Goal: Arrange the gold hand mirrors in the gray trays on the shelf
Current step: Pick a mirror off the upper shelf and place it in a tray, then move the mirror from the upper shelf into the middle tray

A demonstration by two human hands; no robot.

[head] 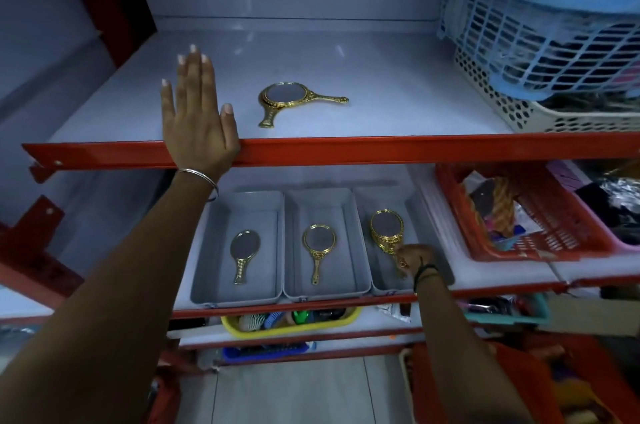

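Three gray trays stand side by side on the middle shelf: left tray (214, 243), middle tray (294, 250) and right tray (412, 212). One gold hand mirror (244, 250) lies in the left tray, another gold mirror (318, 245) in the middle one. My right hand (414, 259) grips the handle of a gold mirror (386, 229) inside the right tray; it looks like two stacked. On the upper shelf lie two overlapping gold mirrors (287, 96). My left hand (195, 112) rests flat and open on the upper shelf's red front edge, left of them.
A blue basket (540, 28) over a white one (512, 112) fills the upper shelf's right end. A red basket (540, 215) with goods sits right of the trays. Lower shelves hold a yellow tray (291, 323) and a blue one (263, 352).
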